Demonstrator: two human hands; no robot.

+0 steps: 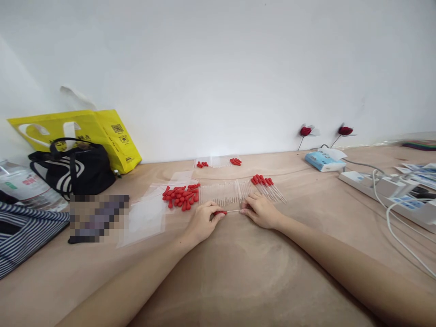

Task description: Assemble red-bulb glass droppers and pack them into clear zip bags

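1. Your left grip [203, 221] is closed, fingertips pinched on a red bulb [220, 212], just over the tabletop [218, 272] or resting on it; you cannot tell which from here.
2. Your right grip [261, 210] is closed too, its fingers pinching a thin clear tube [233, 211] that runs from the bulb across to your right fingers. The near end of the tube meets the bulb's mouth; how deep it sits is too small to tell.
3. Taking the held bulb as your clock's centre, with 12 at the wall, a row of clear tubes [223, 194] lies side by side at 12 o'clock, just beyond both your hands.
4. At 10 o'clock you have a heap of loose red bulbs [182, 196], beside the row's left end.
5. At 2 o'clock, bulb-topped tubes [267, 187] lie together, red ends toward the wall, bare ends slanting toward 4 o'clock.
6. Clear plastic bags [146, 220] lie flat at 9 o'clock, past the heap.
7. Farther off at 12 o'clock, two small clusters of red bulbs [235, 161] rest near the wall.
8. Well apart from your hands, a yellow bag [119, 145] stands at 10 o'clock, a blue tissue pack [322, 161] sits at 2, and a white power strip [361, 184] lies at 3.
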